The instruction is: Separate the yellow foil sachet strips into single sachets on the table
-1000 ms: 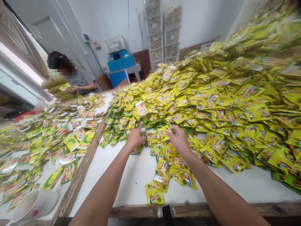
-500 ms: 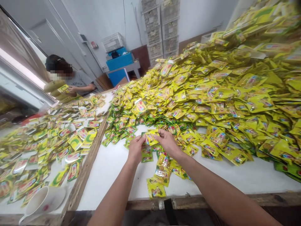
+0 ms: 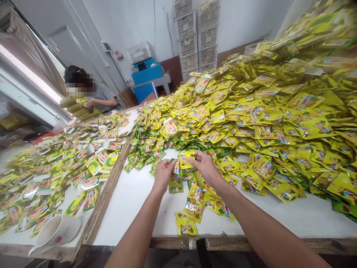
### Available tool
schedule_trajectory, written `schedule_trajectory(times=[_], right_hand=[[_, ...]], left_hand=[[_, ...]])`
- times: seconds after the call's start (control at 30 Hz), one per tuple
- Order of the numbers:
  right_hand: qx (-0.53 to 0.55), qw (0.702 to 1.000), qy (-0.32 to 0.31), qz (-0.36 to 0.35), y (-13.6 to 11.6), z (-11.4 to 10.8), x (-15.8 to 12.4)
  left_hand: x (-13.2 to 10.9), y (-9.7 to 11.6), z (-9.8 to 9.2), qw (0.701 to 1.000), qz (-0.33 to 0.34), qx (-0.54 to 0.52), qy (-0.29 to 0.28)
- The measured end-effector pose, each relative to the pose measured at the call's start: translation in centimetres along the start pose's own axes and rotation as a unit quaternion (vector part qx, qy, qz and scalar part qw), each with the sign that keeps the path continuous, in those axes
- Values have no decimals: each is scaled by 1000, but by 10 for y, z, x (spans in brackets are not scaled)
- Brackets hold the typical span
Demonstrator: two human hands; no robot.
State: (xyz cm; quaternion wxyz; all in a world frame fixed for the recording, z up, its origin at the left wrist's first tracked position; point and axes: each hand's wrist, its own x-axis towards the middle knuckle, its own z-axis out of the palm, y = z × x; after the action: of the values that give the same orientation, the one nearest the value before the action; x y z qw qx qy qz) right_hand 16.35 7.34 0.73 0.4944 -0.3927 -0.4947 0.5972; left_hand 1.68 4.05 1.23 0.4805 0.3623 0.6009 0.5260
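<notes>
Above the white tabletop, my left hand (image 3: 162,175) is closed in a pinch on a small green sachet (image 3: 176,167), whose printed face is partly hidden by my fingers. Just beside it, my right hand (image 3: 205,168) pinches a yellow sachet (image 3: 186,160) between thumb and fingers. The two sachets are side by side, with their near edges meeting or overlapping. Below my hands lie a loose green sachet (image 3: 176,185) and several yellow sachets (image 3: 186,224). A big heap of yellow sachets (image 3: 251,111) rises behind and to the right, with green ones along its near-left foot.
A wooden strip (image 3: 111,190) divides the table. Left of it are scattered yellow-green packets (image 3: 75,163) and a white cup (image 3: 57,232) lying tilted. Across the table a person (image 3: 102,98) handles a yellow packet. Stacked crates (image 3: 188,42) stand against the wall.
The yellow sachet has shifted right relative to my left hand, and the green sachet in my left fingers now shows more. The whole view has shifted slightly.
</notes>
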Motion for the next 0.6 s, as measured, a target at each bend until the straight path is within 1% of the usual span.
schedule_trajectory(times=[0.07,0.1,0.17,0.23,0.27,0.33,0.4,0.43,0.5,0.57,0.6], right_hand=[[-7,1000,-26,-13,0,-3,1],[-15,999,-47,-20,0,-3,1],[-48,994,-94,-28,-1,-4,0],[-105,986,-121,-37,-2,-4,-2],[-136,982,-121,-43,-2,-4,-3],[-192,975,-95,-56,-1,-3,-5],[-223,971,-64,-61,1,-2,-5],[-220,972,-52,-60,2,-2,-5],[-170,983,-46,-52,3,-2,-4],[-94,992,-79,-18,1,-3,-2],[-71,992,-103,5,-1,-5,-2]], left_hand=[[4,2,-3,1000,2,24,5],[5,2,-4,999,1,35,-2],[7,5,-7,998,-2,56,-35],[7,9,-11,995,-19,58,-80],[7,11,-12,993,-34,49,-101],[5,15,-14,990,-56,28,-127],[3,16,-13,989,-52,25,-136],[2,16,-12,989,-44,30,-140],[3,15,-9,988,-32,43,-148],[8,16,-8,985,-33,53,-162],[12,18,-8,982,-32,60,-175]])
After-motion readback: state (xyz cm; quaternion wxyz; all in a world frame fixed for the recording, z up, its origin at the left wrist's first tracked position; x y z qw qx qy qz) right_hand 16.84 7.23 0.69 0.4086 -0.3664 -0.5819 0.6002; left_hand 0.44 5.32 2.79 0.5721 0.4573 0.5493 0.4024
